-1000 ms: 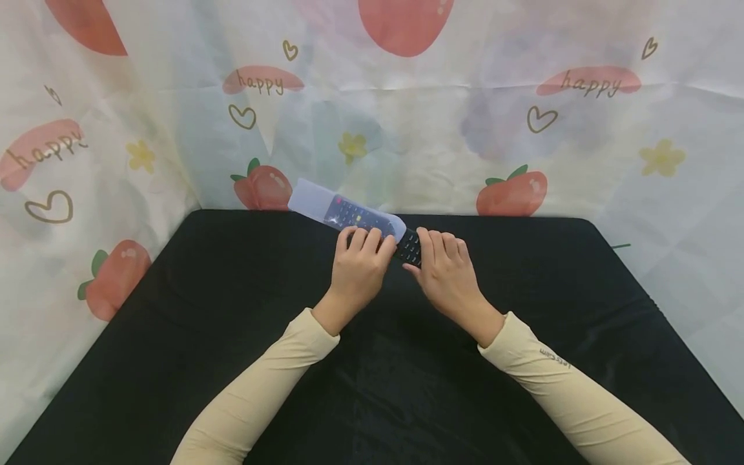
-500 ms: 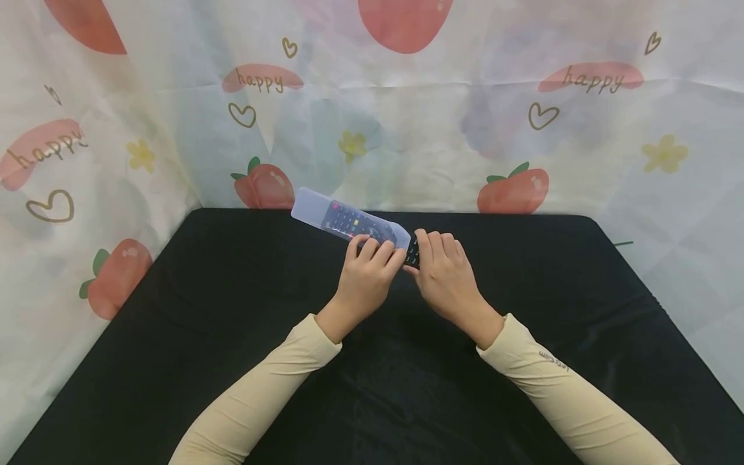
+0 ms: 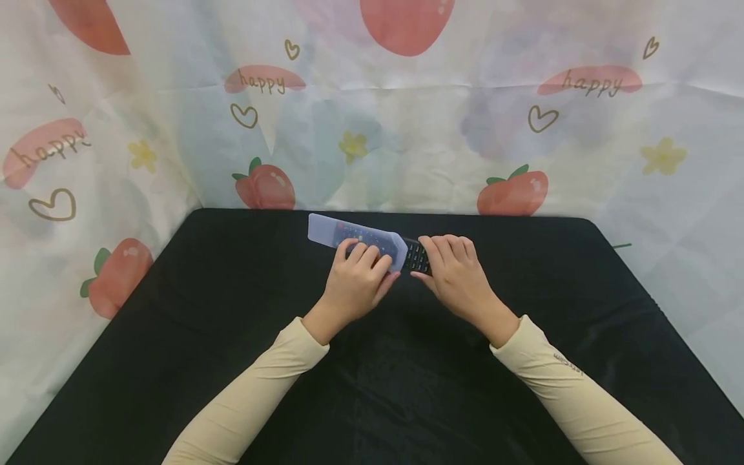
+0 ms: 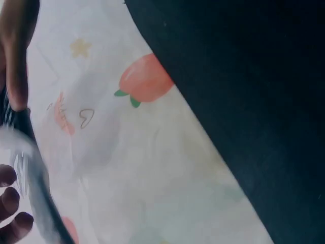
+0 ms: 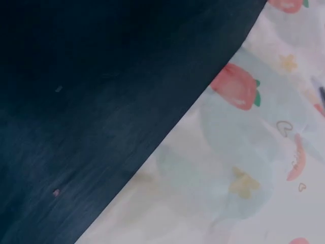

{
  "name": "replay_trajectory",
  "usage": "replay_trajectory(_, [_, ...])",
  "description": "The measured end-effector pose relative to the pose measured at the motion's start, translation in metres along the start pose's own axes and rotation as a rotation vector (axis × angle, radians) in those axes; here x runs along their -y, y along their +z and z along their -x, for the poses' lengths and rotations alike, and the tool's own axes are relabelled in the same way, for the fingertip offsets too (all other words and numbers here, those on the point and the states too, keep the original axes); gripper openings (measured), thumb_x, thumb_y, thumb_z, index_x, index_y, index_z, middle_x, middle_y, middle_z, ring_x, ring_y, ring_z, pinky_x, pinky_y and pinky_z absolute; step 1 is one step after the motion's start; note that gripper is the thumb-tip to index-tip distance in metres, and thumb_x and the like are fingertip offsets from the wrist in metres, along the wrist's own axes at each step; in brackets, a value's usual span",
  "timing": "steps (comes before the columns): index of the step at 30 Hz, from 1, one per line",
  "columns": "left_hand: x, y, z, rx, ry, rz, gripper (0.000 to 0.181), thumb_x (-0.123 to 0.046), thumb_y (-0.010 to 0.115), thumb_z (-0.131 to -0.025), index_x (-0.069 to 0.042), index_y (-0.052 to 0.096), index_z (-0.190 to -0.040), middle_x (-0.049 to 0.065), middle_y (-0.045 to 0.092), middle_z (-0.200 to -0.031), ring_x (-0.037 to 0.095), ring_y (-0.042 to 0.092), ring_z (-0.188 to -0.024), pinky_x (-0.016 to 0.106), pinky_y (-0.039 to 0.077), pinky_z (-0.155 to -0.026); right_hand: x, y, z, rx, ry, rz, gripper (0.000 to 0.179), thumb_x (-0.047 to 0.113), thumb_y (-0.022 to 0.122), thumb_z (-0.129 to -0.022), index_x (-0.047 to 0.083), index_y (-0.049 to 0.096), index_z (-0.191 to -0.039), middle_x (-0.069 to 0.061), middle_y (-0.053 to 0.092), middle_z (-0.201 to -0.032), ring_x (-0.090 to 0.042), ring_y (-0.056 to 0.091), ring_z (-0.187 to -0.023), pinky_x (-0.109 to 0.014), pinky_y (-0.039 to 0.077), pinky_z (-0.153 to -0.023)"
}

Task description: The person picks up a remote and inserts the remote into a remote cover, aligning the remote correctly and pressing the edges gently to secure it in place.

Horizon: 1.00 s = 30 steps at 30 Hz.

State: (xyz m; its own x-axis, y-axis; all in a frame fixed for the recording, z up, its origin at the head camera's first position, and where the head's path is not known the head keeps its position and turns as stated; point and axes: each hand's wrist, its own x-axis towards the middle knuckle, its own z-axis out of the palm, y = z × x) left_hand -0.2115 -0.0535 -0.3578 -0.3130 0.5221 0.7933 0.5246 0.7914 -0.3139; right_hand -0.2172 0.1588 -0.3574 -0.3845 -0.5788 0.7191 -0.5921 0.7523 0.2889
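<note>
In the head view, a black remote control [image 3: 416, 256] lies partly inside a translucent bluish sleeve [image 3: 321, 230], its bare keypad end sticking out on the right. My left hand [image 3: 351, 284] grips the sleeve, with fingers over its face and thumb beneath. The bare end of the remote is held between the thumb and fingers of my right hand [image 3: 462, 278]. The flat left part of the sleeve has no remote in it. In the left wrist view, the blurred sleeve [image 4: 38, 193] is at the left edge, below the right hand [image 4: 18, 51]. The right wrist view shows neither hand.
A black cloth-covered table [image 3: 372, 387] spreads beneath both hands. Behind it and along the sides hangs a pale curtain [image 3: 418, 142] printed with strawberries, hearts and "happy". The table's far edge runs just behind the sleeve.
The sleeve's left end has dropped and the remote lies more level. Bare keypad narrowed half a second ago, then widened again as the hands moved apart, the left leftward, the right rightward.
</note>
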Motion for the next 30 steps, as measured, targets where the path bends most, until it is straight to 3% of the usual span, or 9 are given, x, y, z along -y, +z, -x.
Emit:
replay_trajectory(3, [0.008, -0.004, -0.004, -0.042, -0.015, 0.039, 0.018, -0.029, 0.066, -0.085, -0.012, 0.062, -0.089, 0.005, 0.061, -0.085, 0.022, 0.058, -0.085, 0.042, 0.044, -0.09, -0.006, -0.001, 0.004, -0.034, -0.042, -0.012, 0.053, 0.035, 0.059, -0.089, -0.006, 0.049, -0.12, -0.02, 0.055, -0.1, -0.034, 0.051, -0.09, -0.048, 0.041, -0.077])
replay_trajectory(6, [0.014, -0.007, -0.011, -0.082, -0.021, 0.051, 0.017, -0.023, 0.068, -0.085, -0.012, 0.065, -0.098, 0.005, 0.062, -0.092, 0.022, 0.059, -0.09, 0.04, 0.044, -0.093, -0.011, -0.002, 0.008, -0.058, -0.088, -0.033, 0.056, 0.032, 0.069, -0.083, -0.006, 0.051, -0.12, -0.019, 0.058, -0.099, -0.032, 0.057, -0.087, -0.046, 0.046, -0.074])
replay_trajectory(8, [0.017, -0.008, -0.014, -0.083, 0.0, 0.068, 0.02, -0.021, 0.069, -0.084, -0.014, 0.068, -0.103, 0.004, 0.063, -0.096, 0.021, 0.059, -0.093, 0.039, 0.044, -0.094, -0.013, -0.002, 0.01, -0.067, -0.126, -0.038, 0.06, 0.03, 0.076, -0.077, -0.006, 0.052, -0.119, -0.018, 0.06, -0.098, -0.03, 0.059, -0.085, -0.044, 0.048, -0.072])
replay_trajectory(10, [0.017, -0.009, -0.018, -0.069, 0.042, 0.084, 0.02, -0.021, 0.07, -0.084, -0.017, 0.07, -0.104, 0.002, 0.065, -0.097, 0.02, 0.06, -0.094, 0.038, 0.045, -0.095, -0.014, -0.001, 0.012, -0.079, -0.167, -0.043, 0.057, 0.029, 0.076, -0.078, -0.005, 0.053, -0.118, -0.017, 0.06, -0.097, -0.029, 0.06, -0.083, -0.042, 0.048, -0.071])
replay_trajectory(13, [0.017, -0.009, -0.02, -0.041, 0.099, 0.13, 0.016, -0.02, 0.071, -0.083, -0.017, 0.073, -0.099, -0.001, 0.067, -0.093, 0.017, 0.061, -0.092, 0.036, 0.045, -0.096, -0.015, 0.0, 0.014, -0.108, -0.222, -0.045, 0.044, 0.03, 0.058, -0.092, -0.005, 0.054, -0.118, -0.016, 0.06, -0.097, -0.028, 0.059, -0.082, -0.04, 0.049, -0.07])
replay_trajectory(16, [0.016, -0.009, -0.021, -0.036, 0.123, 0.19, 0.01, -0.018, 0.072, -0.082, -0.016, 0.074, -0.092, -0.003, 0.068, -0.087, 0.015, 0.062, -0.088, 0.035, 0.045, -0.097, -0.015, 0.001, 0.014, -0.154, -0.269, -0.064, 0.041, 0.029, 0.043, -0.099, -0.005, 0.054, -0.118, -0.016, 0.06, -0.096, -0.027, 0.058, -0.08, -0.039, 0.049, -0.068])
replay_trajectory(22, [0.014, -0.008, -0.015, -0.064, 0.081, 0.337, 0.006, -0.016, 0.074, -0.08, -0.013, 0.076, -0.085, -0.003, 0.068, -0.08, 0.016, 0.061, -0.084, 0.036, 0.045, -0.095, -0.017, 0.004, 0.014, -0.175, -0.352, -0.096, 0.037, 0.024, 0.043, -0.099, -0.005, 0.056, -0.118, -0.014, 0.062, -0.096, -0.025, 0.059, -0.079, -0.035, 0.05, -0.069])
replay_trajectory(30, [0.005, -0.003, -0.01, -0.153, -0.005, 0.452, 0.005, -0.012, 0.075, -0.077, -0.008, 0.074, -0.079, 0.0, 0.067, -0.075, 0.017, 0.06, -0.079, 0.034, 0.047, -0.086, -0.015, 0.006, 0.01, -0.169, -0.352, -0.189, 0.034, 0.019, 0.048, -0.097, -0.004, 0.059, -0.119, -0.013, 0.065, -0.1, -0.024, 0.06, -0.084, -0.035, 0.051, -0.074])
